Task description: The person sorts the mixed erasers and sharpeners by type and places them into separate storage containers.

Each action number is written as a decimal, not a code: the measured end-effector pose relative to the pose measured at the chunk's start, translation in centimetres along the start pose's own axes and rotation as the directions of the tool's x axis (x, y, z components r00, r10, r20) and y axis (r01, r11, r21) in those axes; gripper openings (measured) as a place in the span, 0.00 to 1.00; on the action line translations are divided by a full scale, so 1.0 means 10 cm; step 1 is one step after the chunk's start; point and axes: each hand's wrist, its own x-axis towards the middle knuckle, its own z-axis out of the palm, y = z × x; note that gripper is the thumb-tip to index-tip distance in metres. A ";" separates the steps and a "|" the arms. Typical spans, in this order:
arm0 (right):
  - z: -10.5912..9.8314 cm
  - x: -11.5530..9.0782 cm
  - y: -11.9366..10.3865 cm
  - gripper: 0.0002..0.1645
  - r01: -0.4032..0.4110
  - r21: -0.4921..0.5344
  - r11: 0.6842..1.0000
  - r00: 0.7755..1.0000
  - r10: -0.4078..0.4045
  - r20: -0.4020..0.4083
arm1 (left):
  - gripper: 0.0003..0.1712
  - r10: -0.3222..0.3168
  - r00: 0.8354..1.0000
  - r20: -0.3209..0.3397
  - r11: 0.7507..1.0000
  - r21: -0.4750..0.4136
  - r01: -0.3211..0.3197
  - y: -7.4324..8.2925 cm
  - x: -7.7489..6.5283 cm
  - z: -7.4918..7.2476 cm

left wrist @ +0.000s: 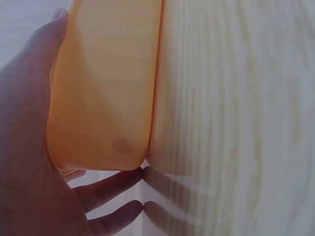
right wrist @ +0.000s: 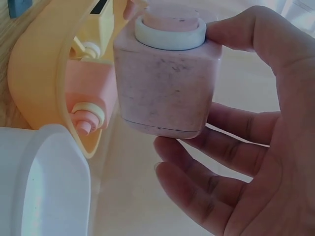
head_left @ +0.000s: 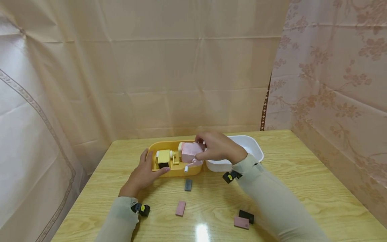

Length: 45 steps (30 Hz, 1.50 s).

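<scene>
My right hand (head_left: 219,146) holds a pink hand-crank pencil sharpener (right wrist: 167,88) above the right part of a yellow plastic bin (head_left: 175,172). Thumb and fingers grip its sides; its crank with a white knob (head_left: 186,169) points toward me in the head view. Inside the bin sits a yellow crank sharpener (head_left: 164,157) with a black panel. A second, coral-pink sharpener (right wrist: 91,81) lies beside it, mostly hidden in the head view. My left hand (head_left: 145,173) grips the bin's left end, thumb along the front, fingers round the far side; its fingertips (left wrist: 132,176) reach the bin's lower corner.
A white plastic bin (head_left: 258,151) stands right of the yellow one, partly behind my right hand. Small flat blocks lie on the wooden table (head_left: 163,225): a grey one (head_left: 188,185), a pink one (head_left: 180,208), and a black one (head_left: 246,216) touching another pink one (head_left: 241,223).
</scene>
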 end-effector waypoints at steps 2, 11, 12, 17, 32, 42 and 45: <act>0.02 0.02 0.01 0.24 0.002 -0.005 1.000 1.000 -0.002 -0.008 | 0.71 -0.001 1.000 0.004 1.000 0.001 0.001 0.00 0.00 0.00; 0.08 0.09 0.05 0.24 0.001 -0.038 0.999 0.998 -0.003 -0.055 | 0.71 -0.005 1.000 0.000 1.000 -0.008 0.005 0.00 -0.01 0.00; 0.08 0.10 0.05 0.24 -0.003 -0.043 0.999 0.998 0.001 -0.059 | 0.71 -0.004 1.000 0.000 1.000 -0.007 0.004 0.00 -0.01 0.00; 0.13 0.13 0.07 0.24 -0.030 -0.045 0.999 0.998 0.027 -0.059 | 0.71 0.000 1.000 -0.002 1.000 -0.005 0.000 -0.01 0.00 0.00; 0.28 0.19 0.10 0.26 -0.074 -0.047 0.996 0.995 0.070 -0.066 | 0.70 -0.006 1.000 -0.004 1.000 -0.006 0.006 0.02 -0.01 -0.01; 0.37 0.21 0.09 0.29 -0.117 -0.033 0.993 0.991 0.114 -0.075 | 0.71 -0.012 1.000 -0.004 1.000 -0.010 0.012 0.02 -0.01 -0.01; 0.41 0.22 0.09 0.29 -0.140 -0.025 0.990 0.988 0.137 -0.074 | 0.70 -0.017 1.000 -0.003 1.000 -0.010 0.017 0.02 -0.01 -0.01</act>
